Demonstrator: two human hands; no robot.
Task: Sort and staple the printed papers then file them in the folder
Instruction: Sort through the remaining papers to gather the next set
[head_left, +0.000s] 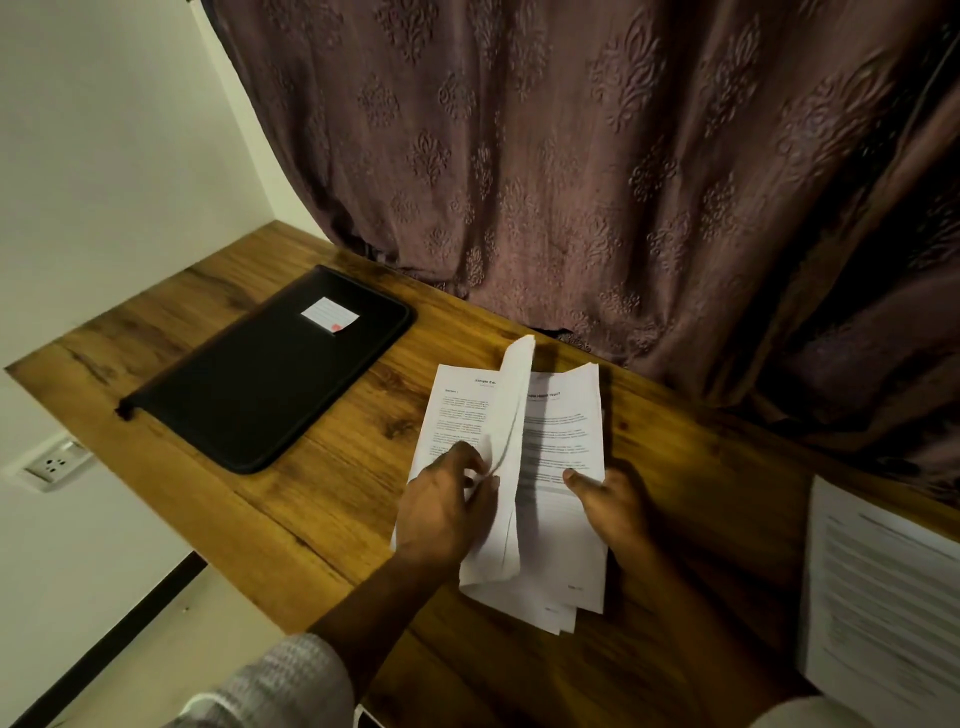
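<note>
you're pinching one thin, curling white sheet (511, 431) in your left hand (447, 512), holding it up off the printed papers (563, 519) at the middle of the grainy wooden table (332, 467). your right hand (618, 506) is gripping their right edge, thumb on top. the matte black, round-cornered folder (275, 374) is lying shut, well apart on the left.

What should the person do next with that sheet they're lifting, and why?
Probably lay the raised sheet down leftward, onto the page beside the stack. The left hand pinches it, curled up on edge, while the right hand pins the stack with its thumb. Sorting looks unfinished, and the folder lies closed.
</note>
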